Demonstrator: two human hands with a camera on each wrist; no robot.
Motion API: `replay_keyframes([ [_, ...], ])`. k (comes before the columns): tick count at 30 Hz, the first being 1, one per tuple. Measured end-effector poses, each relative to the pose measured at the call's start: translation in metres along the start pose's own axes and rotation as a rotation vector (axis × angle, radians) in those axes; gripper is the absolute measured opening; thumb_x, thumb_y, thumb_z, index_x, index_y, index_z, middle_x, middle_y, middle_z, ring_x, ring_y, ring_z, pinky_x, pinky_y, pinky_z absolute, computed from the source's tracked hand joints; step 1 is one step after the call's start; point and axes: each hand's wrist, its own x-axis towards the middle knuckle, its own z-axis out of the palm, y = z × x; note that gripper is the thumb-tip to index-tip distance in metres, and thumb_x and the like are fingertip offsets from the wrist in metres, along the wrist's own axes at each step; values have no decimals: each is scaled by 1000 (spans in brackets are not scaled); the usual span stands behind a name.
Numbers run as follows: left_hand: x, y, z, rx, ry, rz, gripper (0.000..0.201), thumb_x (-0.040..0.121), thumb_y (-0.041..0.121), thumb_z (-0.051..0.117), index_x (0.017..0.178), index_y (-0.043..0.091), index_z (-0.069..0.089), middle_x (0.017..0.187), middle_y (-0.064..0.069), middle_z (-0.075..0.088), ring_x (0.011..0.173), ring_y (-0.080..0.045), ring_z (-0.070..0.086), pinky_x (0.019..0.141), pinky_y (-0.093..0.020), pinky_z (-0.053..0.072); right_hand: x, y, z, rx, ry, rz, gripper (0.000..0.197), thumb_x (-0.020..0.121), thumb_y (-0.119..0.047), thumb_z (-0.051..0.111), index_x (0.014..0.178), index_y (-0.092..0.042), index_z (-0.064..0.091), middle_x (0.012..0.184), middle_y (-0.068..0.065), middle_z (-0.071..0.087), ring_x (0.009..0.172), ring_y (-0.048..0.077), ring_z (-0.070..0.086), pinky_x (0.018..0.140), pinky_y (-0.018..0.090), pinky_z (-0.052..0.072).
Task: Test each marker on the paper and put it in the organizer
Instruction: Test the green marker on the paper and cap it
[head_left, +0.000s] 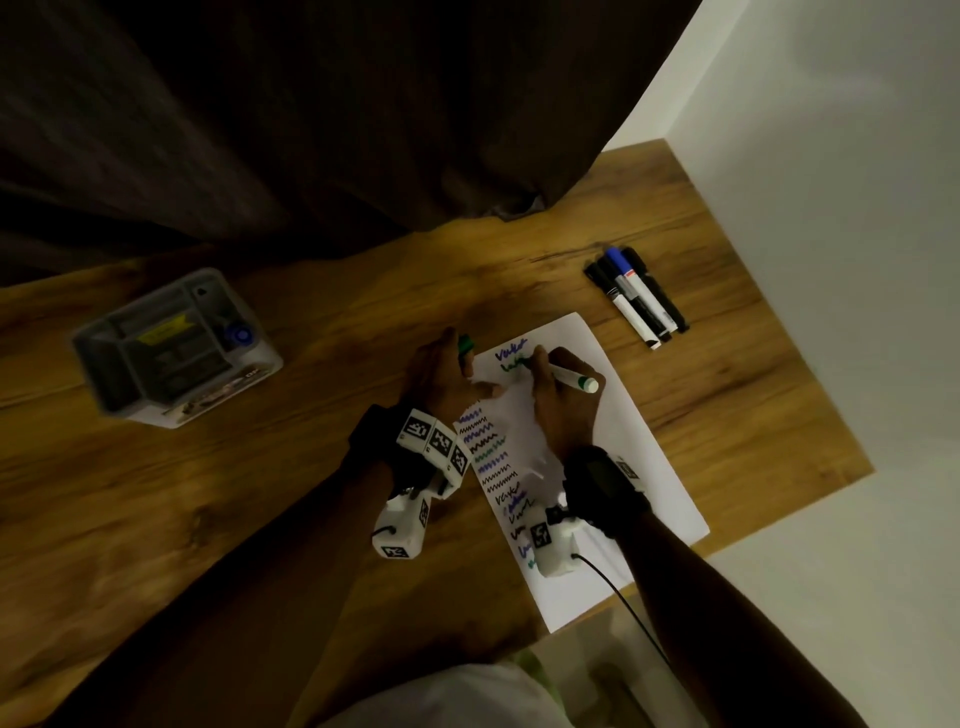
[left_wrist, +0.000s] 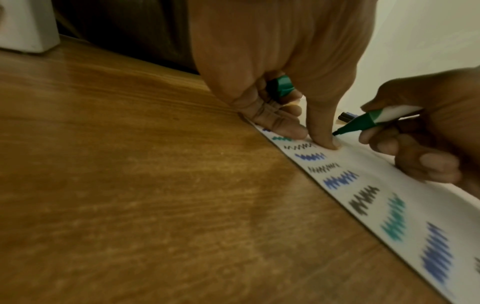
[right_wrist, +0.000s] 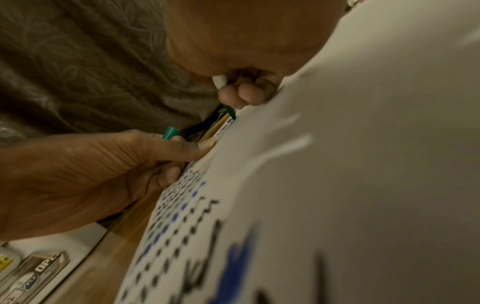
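A white paper (head_left: 613, 441) covered in blue, green and black scribbles lies on the wooden table. My right hand (head_left: 563, 400) grips a green marker (head_left: 569, 376), tip on the paper near its far end; the tip (left_wrist: 337, 132) shows in the left wrist view. My left hand (head_left: 447, 374) holds the green cap (head_left: 465, 345) (left_wrist: 281, 85) in curled fingers while a fingertip (left_wrist: 327, 144) presses the paper's left edge. The grey organizer (head_left: 171, 343) stands at the left with a blue marker (head_left: 241, 335) in it.
Several more markers (head_left: 639, 296), black and blue capped, lie side by side on the table at the far right. A dark curtain (head_left: 311, 130) hangs over the table's far edge. A white wall (head_left: 831, 208) borders the table's right side.
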Motion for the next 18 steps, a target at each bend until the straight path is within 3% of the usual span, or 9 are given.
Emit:
replay_keyframes([
  [4,1,-2,1,27,-23,-26,56,61,30,86,95,9,47,86,-9,56,83,-28,58,77,-39,52,1,2,1,82,44,38,36,102,-35,50,73,-16,59,65,5,64,51,23,61,49,37,54],
  [6,1,-1,1,11,-39,-37,62,61,29,86,103,4,49,95,-18,59,91,-35,60,81,-41,51,1,-3,0,137,40,109,36,103,-32,50,70,-18,58,62,4,62,43,19,56,42,32,49],
  [8,0,3,0,0,-48,-35,69,66,34,83,116,2,47,111,-20,60,103,-36,59,88,-42,50,3,-9,-4,214,31,169,36,103,-28,52,72,-11,60,60,4,61,37,15,51,38,25,42],
  [10,0,6,0,71,-22,-4,66,79,48,68,125,7,46,127,-16,56,117,-31,54,101,-45,43,5,-14,-10,254,27,140,38,102,-27,54,77,0,63,60,11,60,38,16,50,38,22,40],
  [12,-3,10,-4,170,31,44,57,93,50,47,129,7,45,133,-18,53,123,-32,50,107,-44,36,5,-22,-15,273,-14,65,36,100,-30,59,82,1,66,66,14,65,43,21,56,41,23,42],
  [15,-12,6,-15,143,57,175,40,96,40,44,114,7,58,115,-17,63,109,-33,59,97,-44,44,1,-41,-18,336,-146,-10,23,95,-22,68,88,0,71,75,14,72,49,30,63,41,25,45],
  [18,-30,-4,-28,-73,7,250,24,94,30,53,100,10,63,99,-8,69,95,-22,67,83,-36,54,-1,-61,-13,386,-298,38,19,90,-20,74,91,-1,74,82,13,76,58,37,68,44,27,48],
])
